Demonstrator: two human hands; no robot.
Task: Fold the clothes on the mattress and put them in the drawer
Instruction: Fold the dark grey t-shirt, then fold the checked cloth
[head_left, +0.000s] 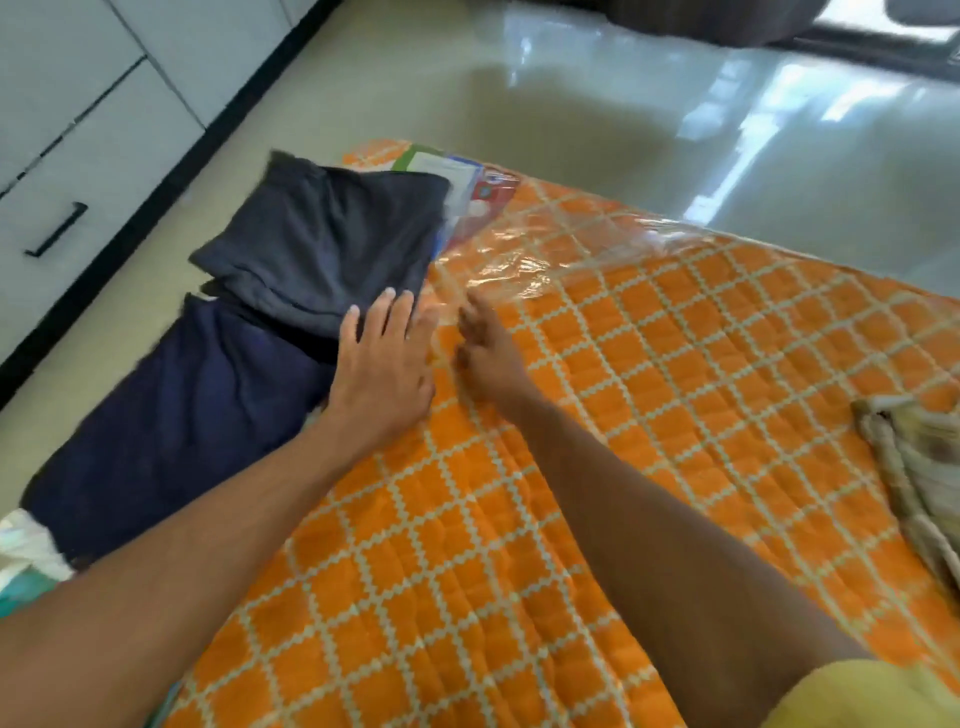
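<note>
Hands first: two, both bare, both reaching forward over the mattress (623, 395). Left hand (384, 364) flat, fingers straight and spread, fingertips resting on the near edge of the grey folded garment (322, 249). Right hand (485, 348) just beside it, fingers loosely curled and a bit blurred, gripping nothing, hovering over or maybe brushing the plastic cover, can't tell which. Forearms stretched out long, nearly parallel.

Clothes, counted: two dark folded pieces on the mattress's left edge, the grey one overlapping the far end of the navy folded garment (171, 415). One beige patterned cloth (914, 467) well apart at the right edge. One drawer handle (57, 228), black, on the white cabinet at far left. Glossy floor (623, 104) beyond.
</note>
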